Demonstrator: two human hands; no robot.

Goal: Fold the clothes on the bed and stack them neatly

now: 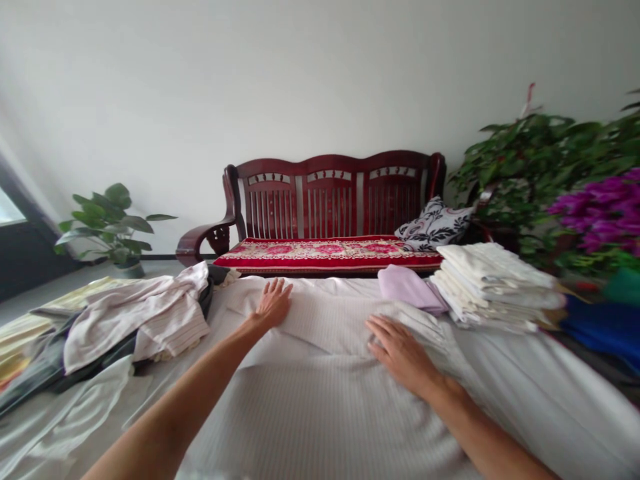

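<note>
A pale ribbed cloth (300,413), perhaps a garment, lies spread over the white-covered surface in front of me, with a fold across its middle. My left hand (273,303) rests flat near its far edge, fingers spread and pointing away. On the right part of the cloth, my right hand (400,350) lies palm down, fingers stretched out and slightly apart. Neither hand grips anything. Just beyond my right hand sits a folded lilac cloth (410,288), beside a stack of folded white cloths (493,283).
Loose clothes (135,320) lie heaped at the left. Behind stands a dark red wooden bench (327,200) with a patterned cushion (435,227). A potted plant (113,227) is at the left; leafy plants (525,167), purple flowers (605,210) and blue fabric (603,330) are at the right.
</note>
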